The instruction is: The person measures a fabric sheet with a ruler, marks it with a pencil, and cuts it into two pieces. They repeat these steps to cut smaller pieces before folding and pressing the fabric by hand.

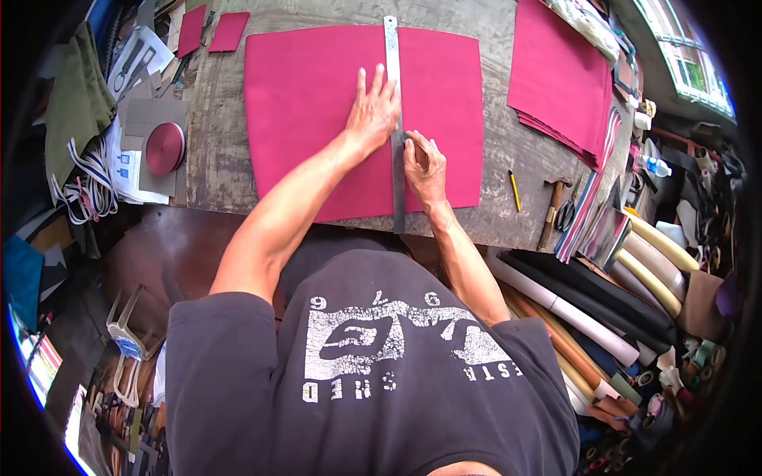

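A large crimson fabric piece (317, 87) lies flat on the worn table (218, 127). A long metal ruler (392, 55) stands lengthwise across it, its near end reaching past the fabric's front edge. My left hand (373, 111) presses on the fabric and the ruler's left edge, fingers spread and pointing away. Beside the ruler's right edge, lower down, my right hand (426, 165) has its fingers bent together in a pinch. Whatever it holds is too small to make out.
Stacked crimson sheets (556, 79) lie at the right. A yellow pencil (514, 190), a hammer (553, 210) and scissors (565, 214) are near the right front edge. Crimson scraps (229, 32) and a ribbon roll (165, 148) are at the left. Fabric rolls (563, 309) fill the lower right.
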{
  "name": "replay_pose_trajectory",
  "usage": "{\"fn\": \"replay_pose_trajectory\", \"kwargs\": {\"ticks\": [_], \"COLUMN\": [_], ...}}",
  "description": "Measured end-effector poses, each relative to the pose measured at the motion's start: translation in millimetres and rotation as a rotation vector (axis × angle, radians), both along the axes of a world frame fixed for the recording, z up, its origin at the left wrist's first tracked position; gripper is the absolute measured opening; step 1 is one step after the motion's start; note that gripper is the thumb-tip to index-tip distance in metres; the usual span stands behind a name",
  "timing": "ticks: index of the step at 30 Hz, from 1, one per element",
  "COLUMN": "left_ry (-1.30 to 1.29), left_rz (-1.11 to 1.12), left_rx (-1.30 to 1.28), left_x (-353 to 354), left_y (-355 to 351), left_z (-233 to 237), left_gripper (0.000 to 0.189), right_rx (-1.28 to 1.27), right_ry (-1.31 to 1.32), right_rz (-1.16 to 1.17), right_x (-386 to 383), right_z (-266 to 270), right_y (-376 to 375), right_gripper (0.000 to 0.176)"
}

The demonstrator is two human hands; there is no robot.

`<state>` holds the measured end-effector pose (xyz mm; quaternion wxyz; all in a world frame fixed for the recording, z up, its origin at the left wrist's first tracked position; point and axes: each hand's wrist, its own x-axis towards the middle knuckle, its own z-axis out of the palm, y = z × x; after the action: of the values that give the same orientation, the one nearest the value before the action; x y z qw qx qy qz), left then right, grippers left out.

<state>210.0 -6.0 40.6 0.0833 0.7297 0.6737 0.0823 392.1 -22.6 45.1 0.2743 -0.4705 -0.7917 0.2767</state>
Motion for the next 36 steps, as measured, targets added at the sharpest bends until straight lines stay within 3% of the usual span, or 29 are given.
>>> {"fn": "replay_pose_trajectory", "kwargs": {"ticks": [2,6,7,16,22,25,29,32,34,36], "left_ry": [0.005,-0.001,-0.048,-0.043,0.008,-0.015,-0.041,-0.063,-0.033,-0.007], "left_rz": [-0.037,-0.057,-0.049,-0.031,-0.021,-0.026,-0.028,-0.040,-0.028,-0.056], "left_rx": [0.027,-0.230,-0.277,-0.322,-0.394,-0.379,-0.302,-0.314,-0.243,-0.356], "left_x": [15.1,27.0,28.8,35.8,40.1,40.0,37.7,35.4,32.3,21.0], "left_y": [-26.7,-49.9,-50.3,-47.6,-45.1,-48.7,-49.0,-44.7,-36.0,-3.5], "left_z": [4.1,22.5,16.9,10.1,14.6,11.4,9.5,17.9,18.9,17.8], "left_gripper": [0.079,0.121,0.140,0.142,0.137,0.137,0.137,0.134,0.120,0.117], "right_rx": [0.012,0.016,0.018,0.016,-0.002,-0.091,-0.099,-0.601,-0.503,-0.482], "right_ry": [-0.004,-0.017,-0.035,-0.075,-0.057,-0.180,-0.104,0.251,0.370,0.427], "right_rz": [0.002,-0.021,-0.034,0.010,0.057,0.042,0.017,-0.213,-0.286,-0.315], "right_x": [1.3,4.1,3.5,16.3,70.1,96.2,99.7,100.9,81.8,58.1], "right_z": [-0.8,-2.9,-1.4,12.1,29.4,35.2,28.5,37.3,67.5,83.6], "right_y": [2.7,3.2,3.8,-12.1,-98.0,-141.6,-144.9,-134.1,-92.1,-40.5], "right_gripper": [0.019,0.018,0.018,0.020,0.025,0.030,0.027,0.023,0.023,0.023]}}
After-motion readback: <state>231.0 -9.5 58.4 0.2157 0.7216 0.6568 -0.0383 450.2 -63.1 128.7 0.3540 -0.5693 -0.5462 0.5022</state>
